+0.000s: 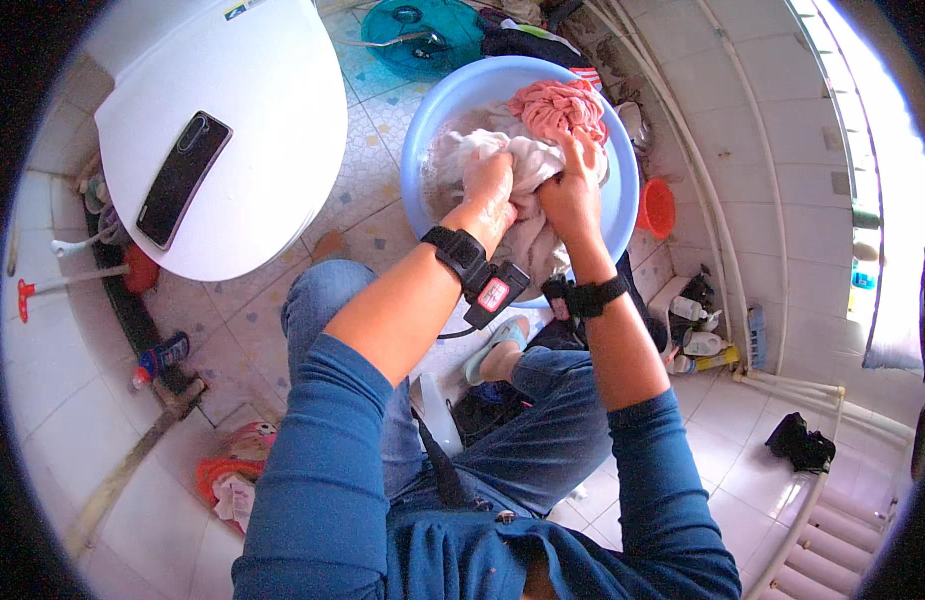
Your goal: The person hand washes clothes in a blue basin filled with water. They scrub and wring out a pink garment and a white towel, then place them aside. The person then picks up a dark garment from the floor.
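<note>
A light-blue plastic basin (622, 202) stands on the tiled floor before me, with cloudy water in it. My left hand (490, 182) is closed around a wet white cloth (533, 161) bunched over the basin's middle. On the cloth's right side, my right hand (573, 187) grips it too, fingers pointing away from me. Against the far right inside wall lies a crumpled pink cloth (556, 105), just beyond my right fingertips. Wet skin and suds show on my left wrist. Part of the white cloth is hidden under both hands.
A smartphone (184, 180) lies on the closed white toilet lid (282, 135) at the left. Beyond the basin sit a teal tub (383, 52) and dark clothes (533, 49). An orange-red bucket (656, 208) and several bottles (704, 343) stand along the right wall. A plunger (136, 270) is far left.
</note>
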{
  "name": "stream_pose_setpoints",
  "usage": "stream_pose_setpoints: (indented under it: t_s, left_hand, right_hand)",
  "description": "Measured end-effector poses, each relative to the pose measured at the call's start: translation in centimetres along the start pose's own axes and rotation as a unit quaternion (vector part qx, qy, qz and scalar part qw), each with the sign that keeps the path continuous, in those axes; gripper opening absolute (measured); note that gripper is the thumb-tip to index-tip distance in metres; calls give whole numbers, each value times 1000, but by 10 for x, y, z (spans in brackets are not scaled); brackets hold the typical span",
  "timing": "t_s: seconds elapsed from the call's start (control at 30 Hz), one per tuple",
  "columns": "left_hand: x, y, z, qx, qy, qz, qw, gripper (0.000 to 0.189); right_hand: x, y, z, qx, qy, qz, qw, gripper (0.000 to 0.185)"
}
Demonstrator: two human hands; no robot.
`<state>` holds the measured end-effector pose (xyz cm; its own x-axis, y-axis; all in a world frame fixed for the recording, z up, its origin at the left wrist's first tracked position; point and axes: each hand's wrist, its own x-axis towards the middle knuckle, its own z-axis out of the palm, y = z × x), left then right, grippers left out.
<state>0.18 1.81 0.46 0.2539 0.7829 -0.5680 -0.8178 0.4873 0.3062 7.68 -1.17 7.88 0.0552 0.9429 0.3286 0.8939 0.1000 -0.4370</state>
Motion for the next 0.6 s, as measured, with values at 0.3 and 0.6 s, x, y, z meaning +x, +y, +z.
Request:
stream_pose_setpoints:
  t_s: [0.3, 0.6]
  left_hand:
    - [-17, 16, 2, -31, -117, -48, 991, 26]
    - [-2, 20, 14, 35, -45, -56, 997, 39]
  right_hand:
    - [-12, -25, 3, -42, -80, 34, 995, 28]
    - [-8, 0, 2, 16, -106, 8, 994, 45]
